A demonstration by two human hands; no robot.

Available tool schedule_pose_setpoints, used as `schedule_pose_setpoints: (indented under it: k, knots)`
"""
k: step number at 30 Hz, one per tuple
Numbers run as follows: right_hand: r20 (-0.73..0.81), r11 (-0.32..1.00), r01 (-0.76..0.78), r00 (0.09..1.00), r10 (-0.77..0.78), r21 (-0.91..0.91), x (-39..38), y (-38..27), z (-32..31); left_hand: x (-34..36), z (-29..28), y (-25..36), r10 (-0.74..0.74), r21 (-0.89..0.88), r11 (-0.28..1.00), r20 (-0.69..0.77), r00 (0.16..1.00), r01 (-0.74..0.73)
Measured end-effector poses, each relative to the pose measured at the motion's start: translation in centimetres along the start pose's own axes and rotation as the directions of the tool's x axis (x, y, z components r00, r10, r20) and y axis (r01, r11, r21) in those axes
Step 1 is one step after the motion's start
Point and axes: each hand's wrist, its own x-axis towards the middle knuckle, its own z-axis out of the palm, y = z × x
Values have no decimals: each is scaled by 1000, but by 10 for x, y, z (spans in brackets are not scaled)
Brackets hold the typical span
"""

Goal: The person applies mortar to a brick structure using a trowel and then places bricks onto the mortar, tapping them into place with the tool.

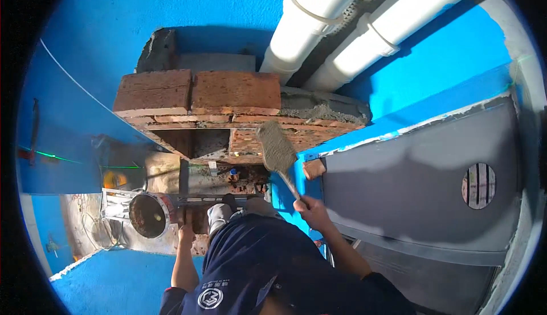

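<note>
My right hand (314, 214) is closed round the handle of a trowel (292, 187). Grey mortar (275, 147) covers the trowel's blade, which is raised in front of the low brick wall (235, 92). Two red bricks lie side by side along the wall's top, and wet mortar (322, 108) is spread on the course to their right. Lower down on the left, my left hand (186, 234) is closed beside a reddish-brown brick (199, 221). Whether it grips that brick or something else is too small to tell.
Two thick white pipes (310, 21) rise behind the wall's right part. A round bucket (149, 216) stands left of my left hand. A grey panel (399, 195) with an oval opening fills the right side. A broken brick piece (314, 169) sits at the panel's corner.
</note>
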Motion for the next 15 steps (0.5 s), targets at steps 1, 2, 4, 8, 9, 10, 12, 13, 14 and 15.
schedule_pose_setpoints:
  k: [1, 2, 4, 8, 9, 10, 12, 13, 14, 15]
  knots:
    - [42, 998, -27, 999, 29, -61, -6, 8, 2, -2, 5, -5, -46, -109, 993, 73, 996, 54]
    - [91, 991, -45, 994, 57, -127, -10, 16, 3, -7, 11, -12, -107, -246, 960, 122, 987, 134]
    - [117, 983, -72, 989, 93, -171, -14, 23, 3, -3, 16, -4, -142, -483, 857, 116, 983, 181]
    - [254, 925, -215, 920, 300, -314, -14, 34, -7, -17, 17, 4, -146, -664, 731, 69, 987, 154]
    - [215, 928, -222, 932, 293, -300, -14, 52, -1, -16, 20, 2, -173, -668, 718, 104, 979, 197]
    - [242, 953, -171, 942, 233, -252, -8, 55, 6, -24, 29, -4, -232, -679, 678, 166, 959, 282]
    - [286, 858, -263, 865, 412, -440, 16, 67, 26, -44, 22, 20, -406, -614, 676, 150, 901, 407]
    - [296, 839, -216, 868, 399, -499, 24, 97, 37, -52, 12, 31, -476, -594, 654, 157, 865, 468]
    - [305, 813, -164, 871, 385, -558, 28, 139, 44, -58, 11, 39, -526, -581, 625, 180, 831, 521]
    - [359, 828, -92, 871, 336, -553, 27, 151, 53, -65, 37, 27, -589, -592, 594, 141, 796, 545]
